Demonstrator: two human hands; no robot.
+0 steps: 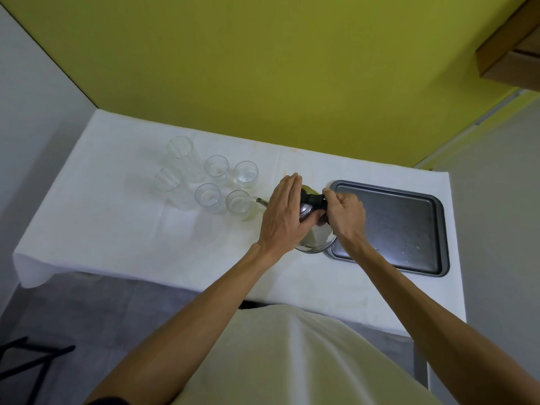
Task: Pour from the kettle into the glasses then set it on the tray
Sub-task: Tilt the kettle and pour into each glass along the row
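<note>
A shiny steel kettle (317, 239) with a black handle is tilted to the left, its thin spout (261, 201) over the rim of the nearest short glass (239, 203). My right hand (346, 213) grips the black handle. My left hand (285, 214) lies flat over the kettle's lid and left side, fingers extended. Three more short glasses (208, 197) (216, 166) (246, 173) and two tall ones (180, 150) (168, 182) stand in a cluster left of the kettle. The dark metal tray (409, 229) lies just right of the kettle.
The table wears a white cloth (117, 223) and stands against a yellow-green wall (263, 68). A wooden shelf (511, 59) juts out at upper right. A black frame (26, 361) stands on the grey floor at lower left.
</note>
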